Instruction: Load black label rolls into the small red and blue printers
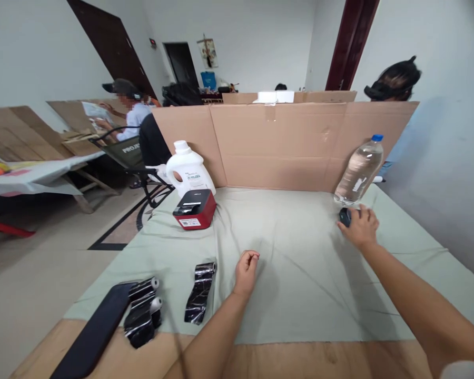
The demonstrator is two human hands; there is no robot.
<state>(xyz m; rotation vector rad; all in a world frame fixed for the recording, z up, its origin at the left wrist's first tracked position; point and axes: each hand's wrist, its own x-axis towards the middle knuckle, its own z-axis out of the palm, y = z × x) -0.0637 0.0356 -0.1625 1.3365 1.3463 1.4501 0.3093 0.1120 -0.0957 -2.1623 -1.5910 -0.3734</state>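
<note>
One small dark round object (344,217) lies on the pale green cloth (292,252) just below the clear plastic water bottle (359,169), under your right hand's (361,227) curled fingertips, touching but not visibly pinched, while your left hand (245,271) rests loosely fisted, well apart.

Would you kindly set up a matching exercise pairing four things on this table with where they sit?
Things:
1. water bottle
2. red printer
3. left hand
4. ribbon rolls

Places:
A. near left, partly off the cloth
B. far right, by the cardboard wall
C. mid-cloth, fingers curled
D. in front of the white jug

Pairs: 1-B, 2-D, 3-C, 4-A
</note>
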